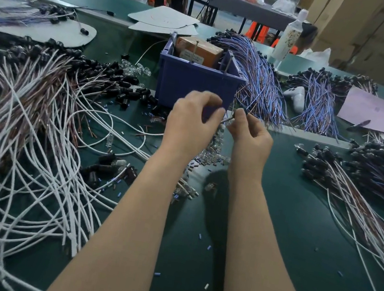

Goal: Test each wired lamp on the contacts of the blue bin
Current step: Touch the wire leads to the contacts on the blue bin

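Pinches a small dark wired lamp in the curled fingertips of the right hand. Keeps the left hand curled close at the lamp's other end, without showing any grip past the knuckles. Holds the lamp low, just in front of the near wall of the square blue plastic bin, well below the upright metal contact pins at the rim and not yet touching them. Faces plenty of work, by the look of it: a sprawling heap of white and brown leads with black sockets on the left of the dark green worktop, and bundles of blue and purple leads right of the bin. Cannot sort tested from untested by sight.
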A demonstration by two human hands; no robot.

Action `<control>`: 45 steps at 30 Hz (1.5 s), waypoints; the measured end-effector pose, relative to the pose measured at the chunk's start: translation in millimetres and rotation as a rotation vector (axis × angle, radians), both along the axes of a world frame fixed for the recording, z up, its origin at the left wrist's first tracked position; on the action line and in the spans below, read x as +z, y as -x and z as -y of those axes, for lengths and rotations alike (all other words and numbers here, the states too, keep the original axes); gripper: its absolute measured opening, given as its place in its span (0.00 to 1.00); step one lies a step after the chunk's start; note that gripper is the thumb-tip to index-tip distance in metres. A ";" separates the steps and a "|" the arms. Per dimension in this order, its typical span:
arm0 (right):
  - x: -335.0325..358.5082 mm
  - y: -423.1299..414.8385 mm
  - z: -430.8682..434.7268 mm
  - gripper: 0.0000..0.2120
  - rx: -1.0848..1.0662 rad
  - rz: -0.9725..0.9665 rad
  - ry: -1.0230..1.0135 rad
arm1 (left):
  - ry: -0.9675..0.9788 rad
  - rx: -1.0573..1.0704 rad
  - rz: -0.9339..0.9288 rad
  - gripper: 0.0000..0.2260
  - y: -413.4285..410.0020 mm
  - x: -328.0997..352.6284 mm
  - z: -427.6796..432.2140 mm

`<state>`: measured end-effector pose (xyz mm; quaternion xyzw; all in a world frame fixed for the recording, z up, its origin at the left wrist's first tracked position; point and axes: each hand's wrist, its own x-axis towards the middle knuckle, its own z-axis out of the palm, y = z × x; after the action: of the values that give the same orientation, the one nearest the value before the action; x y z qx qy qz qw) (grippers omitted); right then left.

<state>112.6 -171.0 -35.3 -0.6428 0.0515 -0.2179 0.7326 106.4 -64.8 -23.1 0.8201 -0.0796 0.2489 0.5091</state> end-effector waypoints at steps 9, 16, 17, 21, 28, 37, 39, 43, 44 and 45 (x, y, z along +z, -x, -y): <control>-2.0 -0.8 1.8 0.11 0.216 -0.059 -0.282 | 0.075 -0.165 -0.211 0.04 -4.1 -17.2 4.0; -6.4 -0.1 -1.9 0.07 0.250 -0.024 -0.086 | 0.145 -0.198 -0.287 0.04 -5.9 -21.0 1.8; -8.2 0.3 -5.0 0.07 0.247 -0.023 -0.053 | 0.174 -0.188 -0.285 0.04 -6.6 -22.2 1.6; -14.3 1.5 -15.7 0.07 0.219 -0.026 -0.018 | 0.272 -0.152 -0.280 0.04 -8.8 -26.4 0.9; -14.9 -0.7 -14.2 0.10 0.182 -0.020 0.080 | 0.362 -0.155 -0.309 0.04 -10.4 -28.9 2.2; -13.3 0.7 -12.4 0.09 0.136 -0.018 0.095 | 0.424 -0.193 -0.328 0.04 -8.6 -26.2 3.4; -12.4 1.1 -12.5 0.08 0.139 -0.014 0.084 | 0.427 -0.208 -0.317 0.06 -7.7 -25.6 2.5; -11.7 1.2 -12.2 0.09 0.129 -0.010 0.096 | 0.416 -0.209 -0.298 0.07 -6.5 -24.1 1.4; -11.5 1.3 -12.1 0.10 0.125 -0.009 0.102 | 0.418 -0.208 -0.300 0.07 -6.5 -23.9 1.4; -11.3 1.4 -12.0 0.10 0.122 -0.009 0.108 | 0.420 -0.205 -0.307 0.07 -6.5 -23.9 1.5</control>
<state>111.2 -159.0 -46.5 -0.6843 0.0036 -0.1727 0.7084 113.0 -66.2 -46.9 0.7123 -0.0308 0.0798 0.6967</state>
